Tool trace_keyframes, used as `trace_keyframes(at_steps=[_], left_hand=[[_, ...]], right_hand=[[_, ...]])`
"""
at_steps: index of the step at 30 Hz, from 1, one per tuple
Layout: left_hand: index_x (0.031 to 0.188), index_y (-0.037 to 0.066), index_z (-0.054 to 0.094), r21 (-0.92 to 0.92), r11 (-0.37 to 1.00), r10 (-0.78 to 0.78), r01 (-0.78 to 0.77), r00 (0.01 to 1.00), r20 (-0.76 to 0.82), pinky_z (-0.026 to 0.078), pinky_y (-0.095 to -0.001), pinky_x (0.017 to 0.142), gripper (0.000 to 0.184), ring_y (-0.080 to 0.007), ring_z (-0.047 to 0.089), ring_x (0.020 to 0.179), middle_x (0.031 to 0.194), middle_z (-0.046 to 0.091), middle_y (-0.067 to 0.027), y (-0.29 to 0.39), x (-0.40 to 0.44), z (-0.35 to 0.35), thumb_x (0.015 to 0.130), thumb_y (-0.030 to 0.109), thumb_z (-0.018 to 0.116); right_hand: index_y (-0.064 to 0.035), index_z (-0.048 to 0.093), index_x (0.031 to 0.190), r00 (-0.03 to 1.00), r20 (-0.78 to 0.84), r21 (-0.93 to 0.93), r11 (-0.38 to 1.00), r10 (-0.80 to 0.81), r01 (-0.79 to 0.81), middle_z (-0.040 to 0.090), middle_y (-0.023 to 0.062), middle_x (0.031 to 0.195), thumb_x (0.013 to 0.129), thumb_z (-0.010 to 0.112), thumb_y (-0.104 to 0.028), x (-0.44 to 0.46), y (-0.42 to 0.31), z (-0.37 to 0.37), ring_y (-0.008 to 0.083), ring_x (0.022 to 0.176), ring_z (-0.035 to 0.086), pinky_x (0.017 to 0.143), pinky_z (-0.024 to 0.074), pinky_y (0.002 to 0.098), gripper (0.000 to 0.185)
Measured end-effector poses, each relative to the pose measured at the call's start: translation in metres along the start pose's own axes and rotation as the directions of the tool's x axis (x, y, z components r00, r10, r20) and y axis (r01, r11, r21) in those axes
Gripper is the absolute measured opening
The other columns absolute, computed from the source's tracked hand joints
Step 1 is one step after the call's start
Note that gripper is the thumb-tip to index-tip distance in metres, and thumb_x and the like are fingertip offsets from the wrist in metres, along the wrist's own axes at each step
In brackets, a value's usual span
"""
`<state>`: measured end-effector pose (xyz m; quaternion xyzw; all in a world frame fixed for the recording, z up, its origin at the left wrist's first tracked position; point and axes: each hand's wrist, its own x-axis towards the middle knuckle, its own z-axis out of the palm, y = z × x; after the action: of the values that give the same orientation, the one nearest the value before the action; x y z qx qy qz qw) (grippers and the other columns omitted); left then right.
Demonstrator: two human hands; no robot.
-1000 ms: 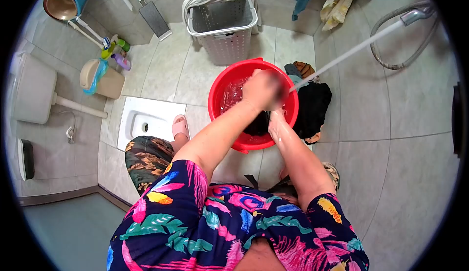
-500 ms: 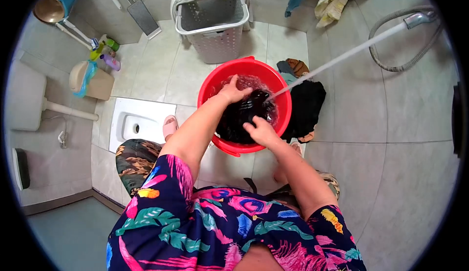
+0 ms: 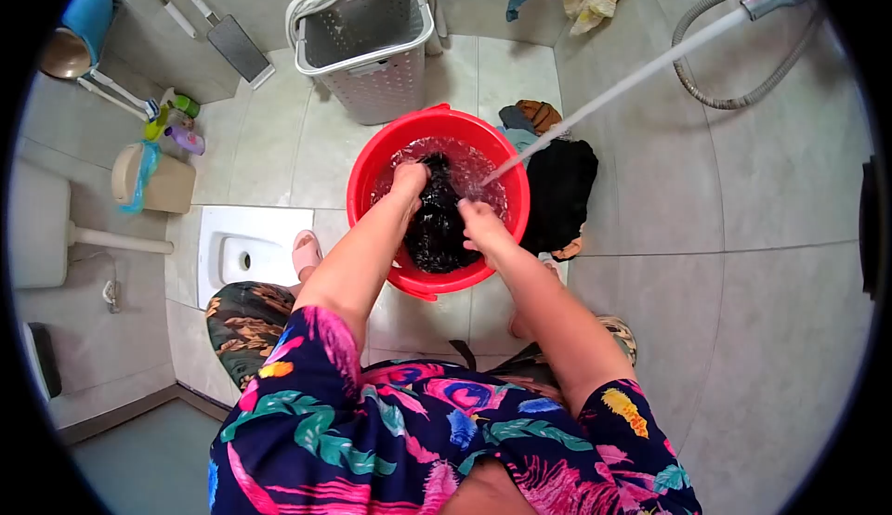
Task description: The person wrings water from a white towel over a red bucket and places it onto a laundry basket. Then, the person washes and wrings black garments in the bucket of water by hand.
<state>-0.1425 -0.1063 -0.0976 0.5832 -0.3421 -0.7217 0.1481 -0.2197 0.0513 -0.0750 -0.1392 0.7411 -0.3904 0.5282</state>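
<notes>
A red basin (image 3: pixel 362 167) holds water and a wet black cloth (image 3: pixel 435 222), whose exact kind I cannot make out. My left hand (image 3: pixel 410 181) is at the left side of the basin, its fingers closed on the cloth's upper left edge. On the right, my right hand (image 3: pixel 479 224) has its fingers curled in at the cloth's right edge, closed on it. A stream of water (image 3: pixel 613 95) from a hose nozzle (image 3: pixel 773 0) enters the basin just above my right hand.
Behind the basin stands a grey laundry basket (image 3: pixel 376 78) with cloth over its rim. Dark clothes (image 3: pixel 565 190) lie on the floor to the right. A squat toilet (image 3: pixel 265 241), a small bin (image 3: pixel 167 181) and bottles (image 3: pixel 186 139) are on the left.
My left hand has moved from lying spread over the cloth to gripping its edge. The cloth has been drawn up between both hands; the right hand's fingers have closed in.
</notes>
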Motion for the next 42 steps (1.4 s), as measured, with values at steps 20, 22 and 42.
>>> trace_keyframes(at_steps=[20,22,42], left_hand=[[0.116,0.004,0.052,0.772,0.215,0.736,-0.598,0.619,0.274,0.049,-0.0518,0.076,0.035,-0.0449,0.062,0.082,0.086,0.064,-0.0277,0.002,-0.089,0.02,0.082,0.016,0.054],[0.123,0.006,0.045,0.878,0.136,0.649,-0.458,0.711,0.271,0.049,-0.0529,0.076,0.041,-0.0451,0.063,0.082,0.086,0.065,-0.0265,0.007,-0.061,0.0,0.085,0.018,0.053],[0.122,0.008,0.061,0.932,-0.191,-0.102,-0.309,0.95,0.294,0.045,-0.0384,0.098,0.064,-0.0304,0.056,0.116,0.125,0.059,-0.0146,-0.062,0.041,-0.006,0.066,0.03,0.081]], right_hand=[[-0.0114,0.061,0.11,0.963,0.253,0.835,0.524,-0.094,-0.168,0.066,0.0106,0.098,0.091,0.053,-0.03,0.034,-0.021,-0.015,0.0257,0.079,0.067,0.068,0.0562,0.0396,0.027],[-0.0088,0.056,0.116,0.998,0.065,0.774,0.631,0.01,-0.057,0.065,0.0116,0.098,0.089,0.052,-0.023,0.007,-0.044,-0.019,0.0261,0.078,0.066,0.065,0.0555,0.0404,0.031],[-0.009,0.046,0.126,0.987,0.131,0.04,0.994,0.094,-0.1,0.052,0.0075,0.119,0.092,0.055,-0.038,-0.001,-0.021,-0.028,0.0247,0.11,0.051,0.085,0.045,0.048,0.046]])
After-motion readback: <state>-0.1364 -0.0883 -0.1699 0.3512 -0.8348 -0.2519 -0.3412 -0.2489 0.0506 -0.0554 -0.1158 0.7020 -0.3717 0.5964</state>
